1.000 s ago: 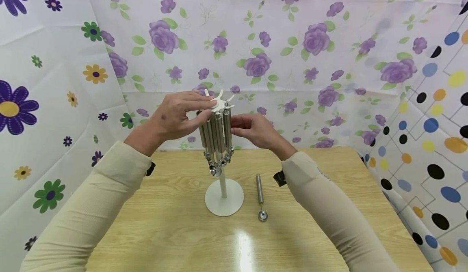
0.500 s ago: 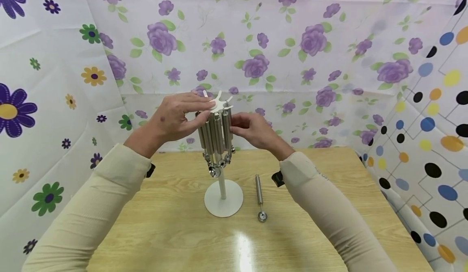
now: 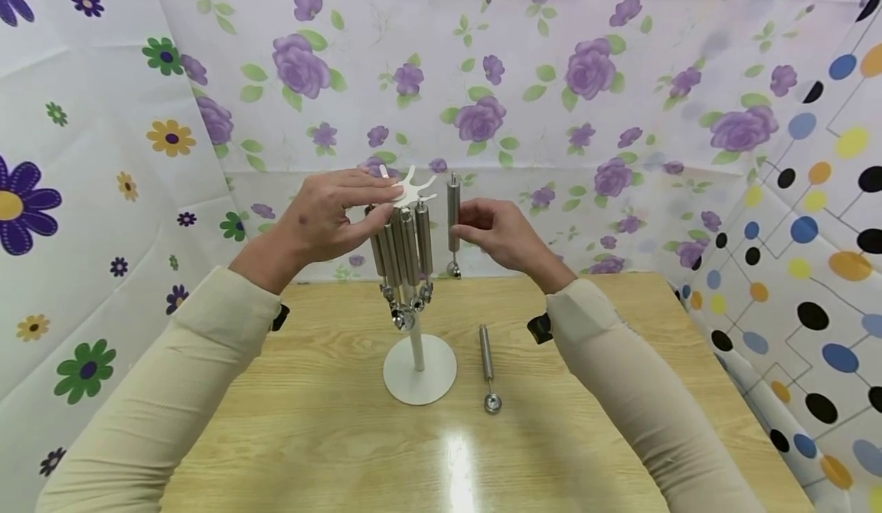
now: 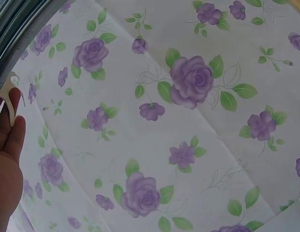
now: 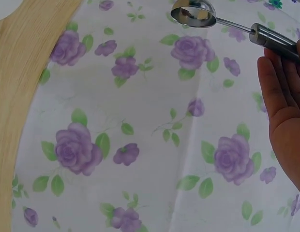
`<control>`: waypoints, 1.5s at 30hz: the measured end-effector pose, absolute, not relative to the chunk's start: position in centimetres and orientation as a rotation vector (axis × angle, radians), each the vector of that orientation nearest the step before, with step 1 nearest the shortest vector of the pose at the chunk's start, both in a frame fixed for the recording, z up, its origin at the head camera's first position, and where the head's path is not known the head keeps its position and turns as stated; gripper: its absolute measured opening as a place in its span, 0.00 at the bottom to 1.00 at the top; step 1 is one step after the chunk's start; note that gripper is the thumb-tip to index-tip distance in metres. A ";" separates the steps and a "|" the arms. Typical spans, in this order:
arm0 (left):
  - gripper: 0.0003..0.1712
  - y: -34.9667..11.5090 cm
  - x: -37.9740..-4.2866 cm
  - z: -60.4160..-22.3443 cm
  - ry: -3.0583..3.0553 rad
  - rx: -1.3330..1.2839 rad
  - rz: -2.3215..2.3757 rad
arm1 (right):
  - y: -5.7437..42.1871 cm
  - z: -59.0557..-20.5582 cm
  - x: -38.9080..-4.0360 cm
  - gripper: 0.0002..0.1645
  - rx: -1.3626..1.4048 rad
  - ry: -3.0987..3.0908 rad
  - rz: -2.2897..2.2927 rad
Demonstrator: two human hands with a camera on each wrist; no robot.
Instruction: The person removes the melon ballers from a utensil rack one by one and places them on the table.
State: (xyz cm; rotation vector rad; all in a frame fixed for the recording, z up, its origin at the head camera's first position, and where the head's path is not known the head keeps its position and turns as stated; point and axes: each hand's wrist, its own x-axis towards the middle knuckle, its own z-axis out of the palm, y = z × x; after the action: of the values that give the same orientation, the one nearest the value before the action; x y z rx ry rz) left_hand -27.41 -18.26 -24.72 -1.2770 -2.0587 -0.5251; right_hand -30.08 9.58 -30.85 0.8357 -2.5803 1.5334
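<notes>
Just right of the stand, up near hook level, there's the scoop, upright, bowl down, pinched by the right hand. Daylight between it and the hung scoops, bunched under the white top. And the left hand lies over that top, fingers straight; can't tell whether the thumb grips.

Trouble? Smooth metal in a fingertip hold could slip; a sideways knock might set the bunch swinging. Weight sits high on a slim pole, so an uneven push could tip it, I'd judge.

Loose scoop right of the base: a low sleeve could catch it. Far edge of the surface runs behind, cloth beyond; more room left, right and near.
</notes>
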 end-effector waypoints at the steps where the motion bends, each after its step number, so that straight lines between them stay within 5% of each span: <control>1: 0.15 -18.3 -27.4 -24.7 -2.053 -1.278 -0.521 | 9.9 -31.0 -30.1 0.16 0.831 -2.584 1.536; 45: 0.16 -18.0 -27.5 -25.1 -2.002 -1.261 -0.526 | 17.1 -44.2 -28.1 0.12 0.433 -2.734 1.487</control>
State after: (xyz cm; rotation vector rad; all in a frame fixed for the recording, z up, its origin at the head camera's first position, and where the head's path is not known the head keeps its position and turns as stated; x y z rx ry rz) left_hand -27.45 -17.97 -25.12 -1.2608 -2.0023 -0.5264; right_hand -28.07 17.12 -44.16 0.4334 -2.7343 1.4869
